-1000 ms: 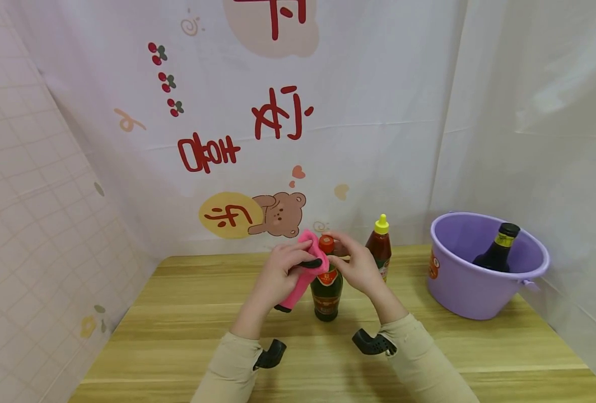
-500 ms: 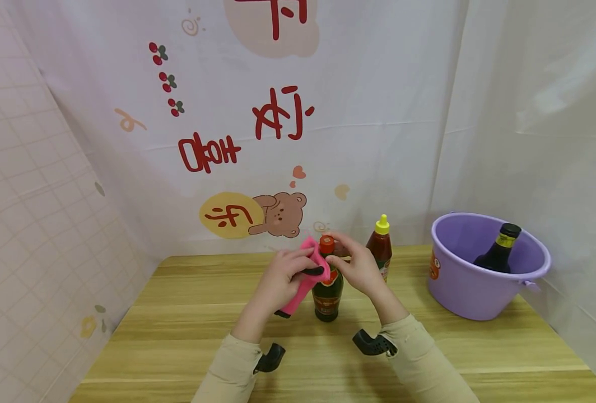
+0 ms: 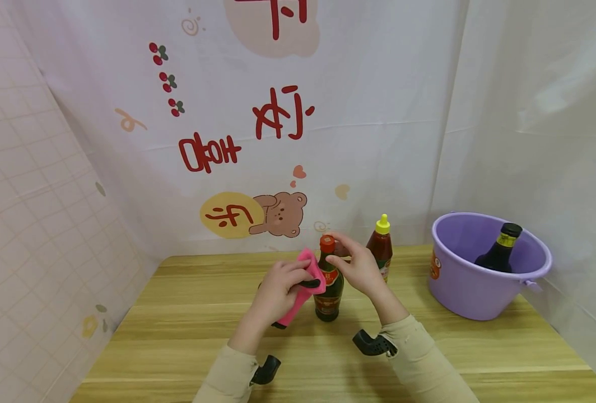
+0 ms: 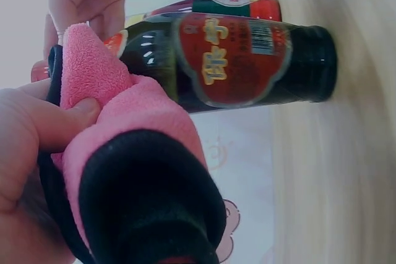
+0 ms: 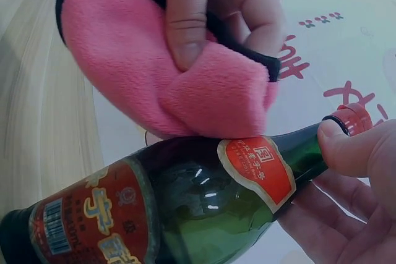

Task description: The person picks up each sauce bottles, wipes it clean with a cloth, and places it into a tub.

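Two hands working here, from where I'm standing: left hand (image 3: 279, 286) pinching pink cloth (image 5: 114, 38) right by bottle (image 5: 204, 190), right hand (image 3: 357, 265) gripping bottle's neck under red cap (image 3: 327, 243). Bottle standing upright on table (image 3: 187, 319).

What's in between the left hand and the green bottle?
The pink cloth. The left hand pinches it, and the right wrist view shows it between that hand and the green bottle.
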Demonstrator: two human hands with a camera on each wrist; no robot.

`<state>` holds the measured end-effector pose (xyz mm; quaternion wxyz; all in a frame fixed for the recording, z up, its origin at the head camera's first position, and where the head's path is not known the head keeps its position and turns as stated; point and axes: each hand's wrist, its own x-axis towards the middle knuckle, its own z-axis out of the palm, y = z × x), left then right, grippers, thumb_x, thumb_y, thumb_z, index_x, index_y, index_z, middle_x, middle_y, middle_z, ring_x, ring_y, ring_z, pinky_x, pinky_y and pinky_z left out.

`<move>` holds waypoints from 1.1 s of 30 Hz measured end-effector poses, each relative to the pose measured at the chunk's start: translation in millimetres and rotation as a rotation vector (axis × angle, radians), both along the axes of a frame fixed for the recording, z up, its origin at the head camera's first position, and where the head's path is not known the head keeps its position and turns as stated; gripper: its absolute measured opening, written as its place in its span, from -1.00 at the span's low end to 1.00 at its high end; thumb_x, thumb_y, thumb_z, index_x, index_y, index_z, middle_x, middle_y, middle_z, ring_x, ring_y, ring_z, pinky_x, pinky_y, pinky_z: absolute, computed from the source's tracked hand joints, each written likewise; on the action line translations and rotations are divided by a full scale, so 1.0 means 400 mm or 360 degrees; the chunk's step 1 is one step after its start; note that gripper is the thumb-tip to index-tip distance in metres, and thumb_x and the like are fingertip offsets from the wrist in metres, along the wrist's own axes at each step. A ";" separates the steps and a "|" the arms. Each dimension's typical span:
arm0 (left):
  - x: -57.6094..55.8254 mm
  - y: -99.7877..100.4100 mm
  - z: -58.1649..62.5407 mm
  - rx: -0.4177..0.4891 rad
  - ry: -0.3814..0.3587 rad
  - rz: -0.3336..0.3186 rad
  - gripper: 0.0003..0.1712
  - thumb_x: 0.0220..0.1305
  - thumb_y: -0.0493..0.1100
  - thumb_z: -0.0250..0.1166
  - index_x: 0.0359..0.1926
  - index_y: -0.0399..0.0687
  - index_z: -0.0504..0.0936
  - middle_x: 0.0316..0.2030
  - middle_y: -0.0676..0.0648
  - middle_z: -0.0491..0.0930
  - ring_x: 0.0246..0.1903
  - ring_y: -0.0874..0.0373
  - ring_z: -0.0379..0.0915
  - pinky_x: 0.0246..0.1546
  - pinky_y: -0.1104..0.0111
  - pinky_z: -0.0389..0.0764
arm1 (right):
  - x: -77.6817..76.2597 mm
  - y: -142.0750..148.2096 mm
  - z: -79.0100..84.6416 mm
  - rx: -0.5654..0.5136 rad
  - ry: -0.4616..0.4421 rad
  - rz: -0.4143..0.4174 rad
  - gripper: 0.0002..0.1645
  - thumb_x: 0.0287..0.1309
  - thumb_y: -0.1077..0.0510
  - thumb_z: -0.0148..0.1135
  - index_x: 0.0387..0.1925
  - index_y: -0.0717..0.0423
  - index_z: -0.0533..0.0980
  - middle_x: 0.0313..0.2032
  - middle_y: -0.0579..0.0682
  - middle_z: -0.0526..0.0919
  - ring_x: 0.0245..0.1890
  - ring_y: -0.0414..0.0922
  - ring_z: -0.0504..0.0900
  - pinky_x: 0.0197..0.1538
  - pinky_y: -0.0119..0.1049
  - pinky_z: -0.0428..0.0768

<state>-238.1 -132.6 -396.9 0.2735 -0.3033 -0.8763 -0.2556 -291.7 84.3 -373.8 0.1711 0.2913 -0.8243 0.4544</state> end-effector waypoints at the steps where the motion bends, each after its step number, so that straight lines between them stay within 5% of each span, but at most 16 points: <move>1: 0.002 -0.001 -0.005 0.0001 -0.0020 0.0012 -0.66 0.11 -0.44 0.40 -0.19 0.08 0.75 0.15 0.00 0.60 0.01 -0.05 0.49 -0.01 0.09 0.54 | 0.001 0.000 0.001 -0.0001 0.0003 0.0000 -0.37 0.18 0.23 0.38 0.29 0.04 0.46 -0.11 0.10 0.72 -0.17 0.04 0.71 -0.13 0.07 0.64; 33: 0.017 -0.021 -0.100 -0.0008 -0.0160 -0.0001 -0.66 0.07 -0.49 0.38 -0.25 0.05 0.73 0.06 -0.04 0.66 0.10 -0.02 0.51 0.06 0.11 0.51 | 0.007 0.000 0.000 0.0018 -0.0025 -0.0035 -0.37 0.20 0.21 0.36 0.31 0.01 0.44 -0.09 0.09 0.71 -0.15 0.03 0.70 -0.12 0.07 0.64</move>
